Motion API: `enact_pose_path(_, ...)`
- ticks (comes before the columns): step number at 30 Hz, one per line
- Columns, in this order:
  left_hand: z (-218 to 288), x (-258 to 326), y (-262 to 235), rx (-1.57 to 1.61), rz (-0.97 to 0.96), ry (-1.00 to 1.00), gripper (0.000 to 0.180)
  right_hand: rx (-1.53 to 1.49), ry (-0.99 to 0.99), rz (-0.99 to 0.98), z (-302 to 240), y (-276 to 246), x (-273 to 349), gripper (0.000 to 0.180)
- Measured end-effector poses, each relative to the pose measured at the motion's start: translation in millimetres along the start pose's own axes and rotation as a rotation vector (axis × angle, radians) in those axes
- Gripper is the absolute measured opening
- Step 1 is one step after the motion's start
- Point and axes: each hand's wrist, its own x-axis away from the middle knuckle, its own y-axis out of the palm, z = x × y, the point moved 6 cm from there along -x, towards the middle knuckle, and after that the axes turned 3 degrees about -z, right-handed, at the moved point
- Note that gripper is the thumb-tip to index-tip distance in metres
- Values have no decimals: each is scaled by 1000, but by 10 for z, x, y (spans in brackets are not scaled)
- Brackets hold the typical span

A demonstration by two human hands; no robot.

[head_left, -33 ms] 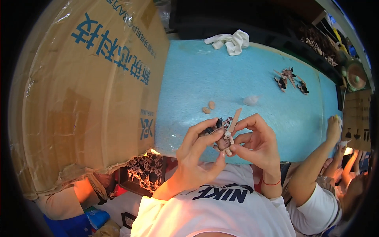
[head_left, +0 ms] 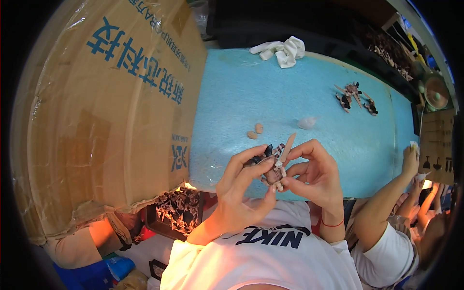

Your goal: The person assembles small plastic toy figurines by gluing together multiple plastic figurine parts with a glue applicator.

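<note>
A small toy figure [head_left: 274, 175] in brown, pinkish and black is held between my hands, above the near edge of the blue table. My left hand [head_left: 241, 179] is closed round its left side, thumb and fingers pressing on the body. From the other side, my right hand [head_left: 311, 176] pinches a small pale part at the figure's lower right with thumb and fingertip. A flat beige sword-shaped blade [head_left: 288, 146] slants up from the figure between my hands. The fingers hide part of the figure. Beyond them lie two tan oval pieces [head_left: 255, 131].
A large cardboard box [head_left: 111, 121] walls off the left of the blue table [head_left: 232, 96]. A white cloth [head_left: 287, 52] lies at the back, a clear lump [head_left: 307, 123] mid-table, several figures [head_left: 355, 96] at far right. Another person's arm [head_left: 386, 198] reaches in from the right.
My hands and the figure look the same. The other person's hand at the right edge has shifted slightly, and a pale piece now shows at its fingertips.
</note>
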Motion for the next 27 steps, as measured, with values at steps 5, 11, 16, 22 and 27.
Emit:
enact_pose_path(5,-2,-14,16,-35,20,9,40,-14,-21,2,33,26,-24,29)
enact_pose_path(11,3,-52,9,-95,29,3,39,13,-99,24,31,31,-45,29)
enact_pose_path(16,36,-76,-1,-68,37,9,39,-16,-101,27,20,14,-57,29)
enact_pose_path(22,24,-107,6,-40,-50,-20,41,-10,-117,32,-4,-11,-53,31)
enact_pose_path(27,30,-116,19,6,-54,-22,40,11,-119,33,-45,-19,-29,32)
